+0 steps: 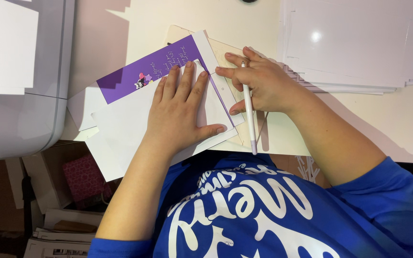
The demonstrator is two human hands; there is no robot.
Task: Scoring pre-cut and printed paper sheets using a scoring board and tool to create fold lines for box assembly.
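Left hand [180, 112]: flat on the card [135, 112]
Right hand [259, 86]: right of it, on the mat [225, 48]
Paper stack [354, 43]: far right on the desk [397, 119]

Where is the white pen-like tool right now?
In the head view, the white pen-like tool is in the right hand, right of centre, pointing toward the person, beside the purple-and-white card.

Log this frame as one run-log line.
left hand: flat on white paper sheet | right hand: holds white craft pen, fingers at purple card | surface: cream desk
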